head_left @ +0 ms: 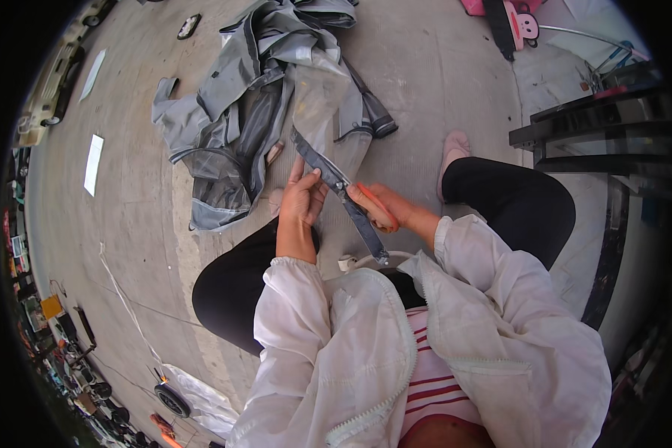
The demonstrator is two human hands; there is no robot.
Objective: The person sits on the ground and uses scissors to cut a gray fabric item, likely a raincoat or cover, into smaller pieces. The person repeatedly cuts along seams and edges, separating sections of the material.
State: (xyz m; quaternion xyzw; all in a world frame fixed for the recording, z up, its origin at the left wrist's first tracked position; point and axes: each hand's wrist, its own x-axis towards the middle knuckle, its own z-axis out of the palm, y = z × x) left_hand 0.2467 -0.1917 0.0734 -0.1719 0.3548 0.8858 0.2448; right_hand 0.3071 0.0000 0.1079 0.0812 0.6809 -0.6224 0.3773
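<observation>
My left hand point(303, 196) grips a dark grey fabric strip point(316, 160) attached to translucent mesh point(317, 101), with thumb on the strip. My right hand point(392, 209) holds orange-handled scissors point(372, 198), their blades lying along the strip near its middle. The strip's lower end point(375, 246) hangs toward my lap. Just beyond both hands lies a crumpled pile of grey fabric and clear mesh point(228, 142).
A black metal frame point(575, 116) stands close on my right. A pink bag point(521, 22) lies at the upper right. Parked vehicles point(60, 75) line the far left. A wheel point(172, 403) and white plastic sheet point(201, 392) lie at the lower left.
</observation>
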